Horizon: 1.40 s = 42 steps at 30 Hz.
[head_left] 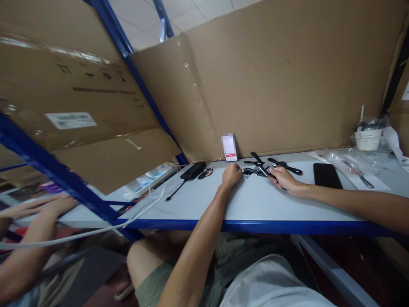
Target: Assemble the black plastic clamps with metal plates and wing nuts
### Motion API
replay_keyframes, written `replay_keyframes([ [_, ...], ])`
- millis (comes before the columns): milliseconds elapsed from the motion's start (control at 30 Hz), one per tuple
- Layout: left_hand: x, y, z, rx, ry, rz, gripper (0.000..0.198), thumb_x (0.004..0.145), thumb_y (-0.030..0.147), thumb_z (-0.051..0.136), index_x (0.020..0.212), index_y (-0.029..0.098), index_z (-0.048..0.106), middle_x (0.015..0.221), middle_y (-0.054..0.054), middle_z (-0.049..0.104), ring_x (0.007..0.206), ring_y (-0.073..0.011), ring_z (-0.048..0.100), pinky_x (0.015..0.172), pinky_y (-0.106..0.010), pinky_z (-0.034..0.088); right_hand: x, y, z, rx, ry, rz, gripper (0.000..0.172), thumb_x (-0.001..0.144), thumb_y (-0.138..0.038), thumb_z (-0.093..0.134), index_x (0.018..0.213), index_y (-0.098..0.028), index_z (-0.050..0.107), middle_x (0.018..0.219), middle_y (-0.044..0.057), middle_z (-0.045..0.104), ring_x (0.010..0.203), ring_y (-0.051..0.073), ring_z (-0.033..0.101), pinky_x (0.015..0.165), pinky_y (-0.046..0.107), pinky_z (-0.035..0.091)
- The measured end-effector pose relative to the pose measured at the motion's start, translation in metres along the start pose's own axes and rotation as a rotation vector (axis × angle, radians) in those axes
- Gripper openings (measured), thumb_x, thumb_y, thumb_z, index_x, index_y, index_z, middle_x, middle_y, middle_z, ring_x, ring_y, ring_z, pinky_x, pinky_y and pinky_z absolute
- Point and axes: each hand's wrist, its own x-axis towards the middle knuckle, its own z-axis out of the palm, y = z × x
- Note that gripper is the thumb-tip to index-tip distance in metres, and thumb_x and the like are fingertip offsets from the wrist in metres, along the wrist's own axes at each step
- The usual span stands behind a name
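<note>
My left hand [231, 174] rests curled on the grey worktable [204, 204], its fingers closed beside a small dark part [251, 171]. My right hand [281, 177] lies just to the right, fingers wrapped on a black strap-like piece [265, 170]. Between and behind the hands lies a loose pile of black watch straps [281, 164]. What sits inside the left fist is hidden.
A black phone [326, 175] lies right of my right hand. Clear plastic bags [351, 164] and a white cup [368, 137] stand far right. A black charger [193, 170], a key fob [204, 173] and a white card [230, 149] sit left. Another person's hand [35, 209] is far left. Cardboard walls surround.
</note>
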Motion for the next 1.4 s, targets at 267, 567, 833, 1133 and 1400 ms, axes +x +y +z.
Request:
replay_keyframes([
  [267,-0.009,0.006,0.001,0.107,0.008,0.150,0.042,0.091,0.054,0.054,0.107,0.019,0.070,0.121,-0.018,0.065,0.116,-0.0300,0.058,0.089,-0.036,0.044,0.002,0.002,0.000,-0.023,-0.005,-0.004,0.034,0.104,-0.025,0.045,0.073,-0.015,0.056,0.050,-0.004,0.045,0.038,0.006,0.035,0.034,0.017,0.026],
  [567,-0.002,0.010,0.010,0.052,-0.073,0.158,0.042,0.083,0.055,0.068,0.096,0.015,0.071,0.100,-0.013,0.072,0.095,-0.0247,0.063,0.078,-0.030,0.044,0.000,-0.002,0.002,-0.070,0.013,0.000,0.036,0.105,-0.023,0.043,0.073,-0.014,0.057,0.051,-0.004,0.045,0.038,0.006,0.037,0.034,0.017,0.025],
  [833,0.006,0.001,0.014,-0.192,-0.034,0.127,0.024,0.073,0.020,0.074,0.097,0.017,0.072,0.097,-0.008,0.075,0.093,-0.0220,0.065,0.077,-0.029,0.044,-0.001,-0.002,0.002,-0.049,0.001,0.002,0.035,0.104,-0.021,0.044,0.071,-0.016,0.054,0.050,-0.003,0.046,0.037,0.006,0.036,0.034,0.018,0.025],
  [1133,0.009,0.000,0.005,-0.358,0.061,-0.017,0.017,0.069,0.008,0.062,0.080,0.017,0.070,0.084,-0.008,0.074,0.088,-0.0224,0.066,0.078,-0.031,0.048,0.000,-0.002,0.002,-0.053,-0.007,-0.002,0.036,0.104,-0.023,0.044,0.070,-0.016,0.055,0.050,-0.003,0.046,0.037,0.006,0.037,0.034,0.019,0.025],
  [1400,0.010,0.002,0.002,-0.732,0.099,-0.139,0.027,0.068,0.008,0.057,0.092,0.012,0.068,0.060,-0.002,0.062,0.061,-0.0169,0.064,0.065,-0.030,0.053,0.000,-0.002,0.001,-0.059,-0.014,-0.004,0.037,0.104,-0.021,0.044,0.069,-0.016,0.055,0.049,-0.003,0.046,0.038,0.006,0.037,0.035,0.018,0.026],
])
